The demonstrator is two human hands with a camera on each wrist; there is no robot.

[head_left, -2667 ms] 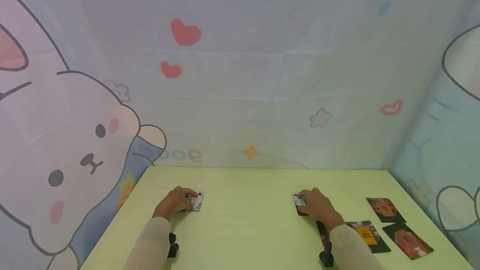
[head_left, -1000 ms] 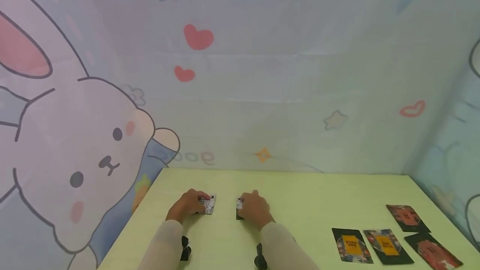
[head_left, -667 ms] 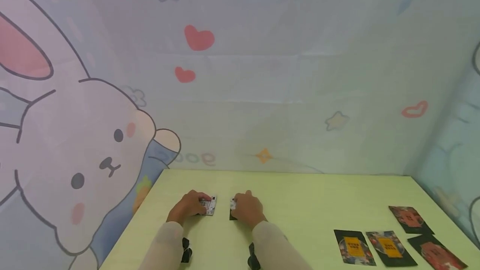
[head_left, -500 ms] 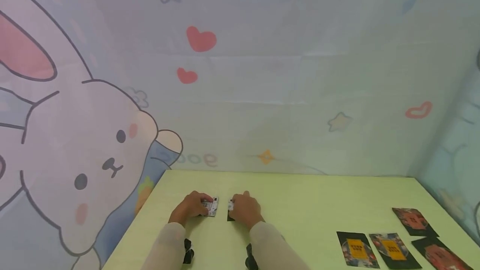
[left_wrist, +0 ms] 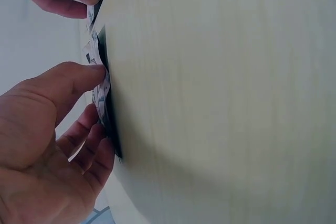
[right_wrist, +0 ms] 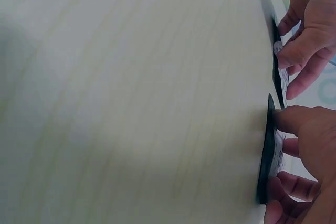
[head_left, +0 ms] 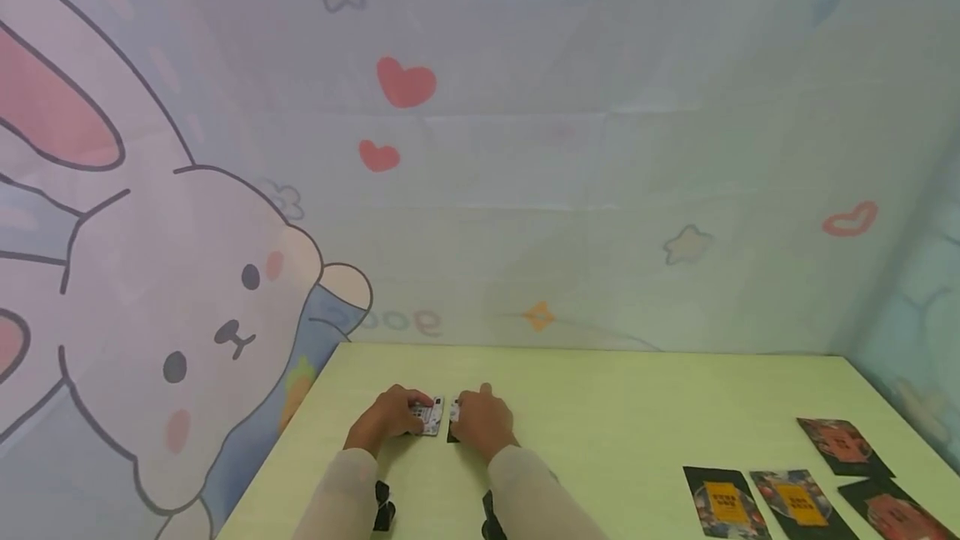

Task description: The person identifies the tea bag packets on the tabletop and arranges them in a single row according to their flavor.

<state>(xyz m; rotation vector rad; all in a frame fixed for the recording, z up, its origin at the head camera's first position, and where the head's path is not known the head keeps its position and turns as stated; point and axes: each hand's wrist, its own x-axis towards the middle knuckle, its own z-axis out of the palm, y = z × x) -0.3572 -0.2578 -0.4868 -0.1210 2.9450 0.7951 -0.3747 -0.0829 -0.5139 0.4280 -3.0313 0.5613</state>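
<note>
Pinching thin, straight-edged packets over wood-grained table: left hand, right hand.

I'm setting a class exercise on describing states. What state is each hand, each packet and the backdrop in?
Left hand, gripping the left packet.
Right hand, gripping the right packet.
Left packet, held, white print up.
Right packet, held, white print up.
Left yellow packet, lying, label up.
Right yellow packet, lying, label up.
Far red packet, lying, label up.
Near red packet, lying, label up, partly out of frame.
Backdrop, upright, creased.
</note>
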